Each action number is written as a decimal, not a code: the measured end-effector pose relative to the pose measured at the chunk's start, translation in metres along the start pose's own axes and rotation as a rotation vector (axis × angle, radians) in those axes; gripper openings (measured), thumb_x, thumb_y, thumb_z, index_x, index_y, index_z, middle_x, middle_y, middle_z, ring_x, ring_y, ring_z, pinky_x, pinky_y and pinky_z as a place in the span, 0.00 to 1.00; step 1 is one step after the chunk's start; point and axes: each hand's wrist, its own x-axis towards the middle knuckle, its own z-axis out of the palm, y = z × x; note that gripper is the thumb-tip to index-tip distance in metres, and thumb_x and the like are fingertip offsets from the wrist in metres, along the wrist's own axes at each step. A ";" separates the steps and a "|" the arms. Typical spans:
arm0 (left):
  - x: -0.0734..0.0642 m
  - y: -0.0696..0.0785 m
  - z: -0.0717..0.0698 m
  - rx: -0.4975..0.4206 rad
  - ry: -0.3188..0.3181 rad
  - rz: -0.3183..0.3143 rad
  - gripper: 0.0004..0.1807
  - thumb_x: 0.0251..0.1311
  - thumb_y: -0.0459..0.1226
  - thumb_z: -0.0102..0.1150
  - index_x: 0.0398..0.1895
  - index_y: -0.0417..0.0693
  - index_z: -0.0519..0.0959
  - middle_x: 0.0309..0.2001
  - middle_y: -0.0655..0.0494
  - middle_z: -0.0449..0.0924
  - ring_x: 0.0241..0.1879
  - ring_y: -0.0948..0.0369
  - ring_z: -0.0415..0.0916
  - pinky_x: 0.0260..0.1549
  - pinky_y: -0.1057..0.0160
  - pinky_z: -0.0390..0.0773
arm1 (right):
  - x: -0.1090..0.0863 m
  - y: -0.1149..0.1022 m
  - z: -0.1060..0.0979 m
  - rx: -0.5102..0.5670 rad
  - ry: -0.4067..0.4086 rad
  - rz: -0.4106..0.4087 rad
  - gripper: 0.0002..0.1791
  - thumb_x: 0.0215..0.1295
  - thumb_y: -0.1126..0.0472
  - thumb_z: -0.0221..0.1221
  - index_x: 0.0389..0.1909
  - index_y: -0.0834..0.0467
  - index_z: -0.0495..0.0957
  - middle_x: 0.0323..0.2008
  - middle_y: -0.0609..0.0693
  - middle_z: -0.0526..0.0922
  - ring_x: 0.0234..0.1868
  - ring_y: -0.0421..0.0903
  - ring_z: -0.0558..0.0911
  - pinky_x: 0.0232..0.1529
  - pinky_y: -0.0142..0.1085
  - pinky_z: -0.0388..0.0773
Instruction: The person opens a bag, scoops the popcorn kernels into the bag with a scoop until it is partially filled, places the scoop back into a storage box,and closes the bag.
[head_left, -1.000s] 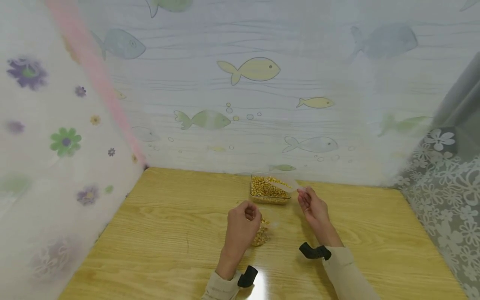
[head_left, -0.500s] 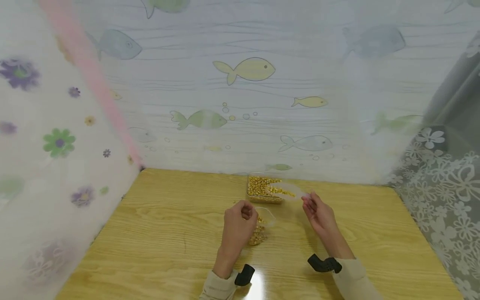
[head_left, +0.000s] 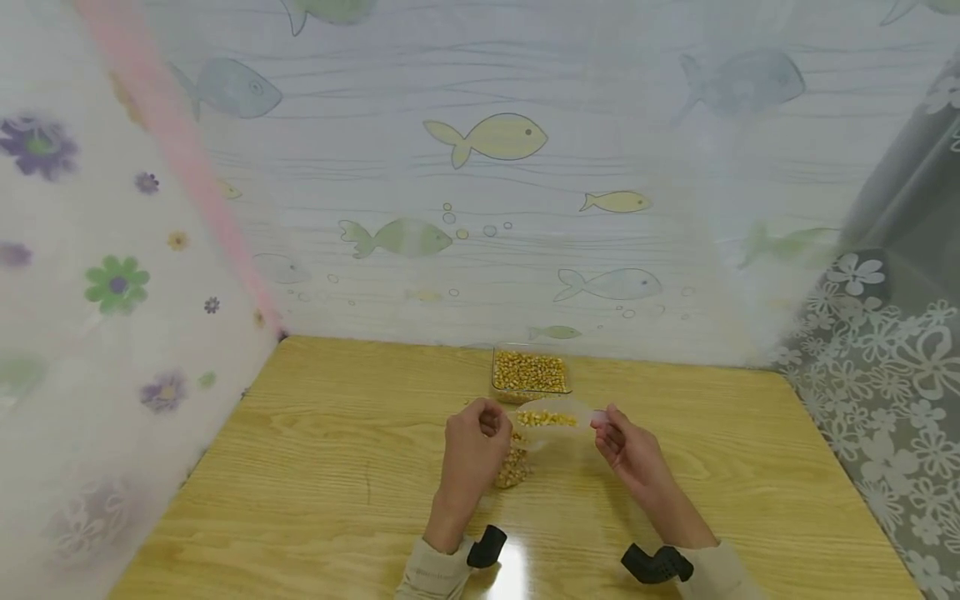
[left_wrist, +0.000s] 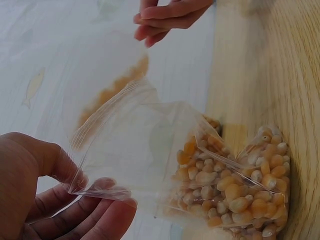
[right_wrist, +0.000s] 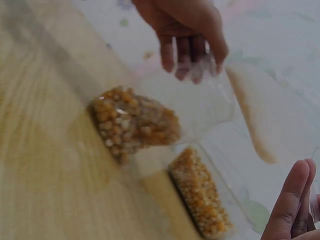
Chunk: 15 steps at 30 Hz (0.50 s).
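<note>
My left hand [head_left: 472, 450] pinches the mouth of a clear zip-top plastic bag [left_wrist: 135, 135] between thumb and fingers. Dried corn kernels [left_wrist: 235, 195] fill the bag's lower part, which rests on the table. In the head view the hand partly hides the bag. My right hand [head_left: 637, 462] holds the handle of a translucent white scoop [head_left: 577, 407] that carries a row of kernels. The scoop is level, just above the bag's mouth. Behind it stands a clear rectangular container [head_left: 517, 393] of corn kernels.
The wooden table [head_left: 322, 442] meets a fish-print curtain [head_left: 375, 167] right behind the container. A flower-print curtain [head_left: 75, 350] lies to the left. Grey lace cloth [head_left: 892, 417] hangs at the right edge.
The right hand has lifted the loaded scoop out of the container and brought it nearer, over the bag. The left hand keeps its pinch on the bag and has hardly moved.
</note>
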 end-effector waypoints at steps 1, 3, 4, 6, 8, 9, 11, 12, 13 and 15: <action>0.000 0.000 0.000 0.001 0.001 -0.003 0.05 0.64 0.30 0.60 0.31 0.44 0.82 0.24 0.57 0.80 0.22 0.67 0.78 0.27 0.68 0.80 | -0.001 0.003 0.000 -0.017 0.013 0.006 0.21 0.81 0.54 0.49 0.33 0.53 0.88 0.27 0.43 0.88 0.28 0.33 0.85 0.37 0.24 0.82; 0.000 -0.001 0.000 0.006 0.003 0.000 0.05 0.64 0.30 0.60 0.31 0.45 0.81 0.23 0.57 0.79 0.22 0.67 0.77 0.27 0.68 0.80 | -0.002 0.008 -0.001 -0.046 0.050 0.011 0.20 0.81 0.54 0.49 0.33 0.52 0.88 0.26 0.42 0.88 0.27 0.33 0.85 0.37 0.24 0.82; 0.000 -0.001 0.000 0.008 0.002 0.000 0.05 0.65 0.30 0.60 0.31 0.45 0.81 0.24 0.57 0.79 0.22 0.67 0.78 0.27 0.68 0.80 | -0.002 0.010 -0.001 -0.059 0.071 0.013 0.20 0.80 0.54 0.50 0.33 0.52 0.87 0.26 0.42 0.87 0.27 0.33 0.84 0.37 0.24 0.82; -0.001 -0.001 0.000 0.014 -0.002 0.001 0.05 0.65 0.31 0.60 0.31 0.45 0.81 0.24 0.57 0.79 0.22 0.67 0.78 0.27 0.68 0.80 | -0.002 0.013 -0.002 -0.080 0.101 0.006 0.19 0.80 0.54 0.51 0.33 0.51 0.87 0.26 0.42 0.87 0.27 0.33 0.84 0.37 0.25 0.82; -0.001 -0.001 0.000 0.019 -0.003 0.006 0.04 0.65 0.31 0.60 0.31 0.45 0.82 0.24 0.57 0.79 0.23 0.66 0.78 0.27 0.68 0.80 | -0.003 0.015 -0.002 -0.094 0.117 -0.011 0.19 0.80 0.54 0.51 0.32 0.51 0.87 0.26 0.42 0.87 0.27 0.33 0.85 0.37 0.25 0.82; -0.001 -0.001 0.001 0.021 -0.003 0.009 0.04 0.65 0.30 0.60 0.31 0.45 0.82 0.24 0.57 0.80 0.23 0.66 0.78 0.27 0.68 0.80 | -0.004 0.015 -0.002 -0.098 0.121 -0.023 0.19 0.80 0.54 0.51 0.32 0.51 0.88 0.26 0.42 0.88 0.28 0.33 0.85 0.37 0.25 0.82; -0.001 -0.001 0.001 0.020 -0.007 0.011 0.04 0.64 0.30 0.61 0.31 0.45 0.82 0.25 0.57 0.80 0.23 0.66 0.78 0.27 0.68 0.80 | -0.005 0.015 -0.002 -0.111 0.124 -0.057 0.19 0.79 0.54 0.52 0.32 0.51 0.88 0.26 0.42 0.88 0.28 0.33 0.86 0.37 0.26 0.83; -0.001 -0.001 0.002 0.021 -0.009 0.012 0.04 0.64 0.30 0.61 0.31 0.45 0.82 0.25 0.57 0.80 0.23 0.67 0.78 0.27 0.68 0.80 | -0.006 0.015 -0.001 -0.119 0.127 -0.074 0.18 0.79 0.54 0.53 0.32 0.50 0.89 0.26 0.42 0.88 0.28 0.33 0.86 0.37 0.26 0.83; -0.001 -0.002 0.002 0.021 -0.012 0.011 0.04 0.64 0.30 0.61 0.32 0.45 0.82 0.25 0.57 0.80 0.23 0.67 0.78 0.27 0.68 0.80 | -0.006 0.015 -0.001 -0.129 0.131 -0.091 0.18 0.78 0.54 0.54 0.32 0.50 0.89 0.26 0.42 0.88 0.29 0.34 0.86 0.37 0.26 0.83; -0.001 -0.002 0.003 0.022 -0.018 0.010 0.04 0.63 0.30 0.61 0.32 0.45 0.82 0.25 0.57 0.80 0.24 0.68 0.78 0.27 0.68 0.80 | -0.007 0.013 0.002 -0.161 0.141 -0.125 0.17 0.77 0.53 0.55 0.31 0.50 0.89 0.26 0.43 0.88 0.29 0.34 0.87 0.37 0.27 0.84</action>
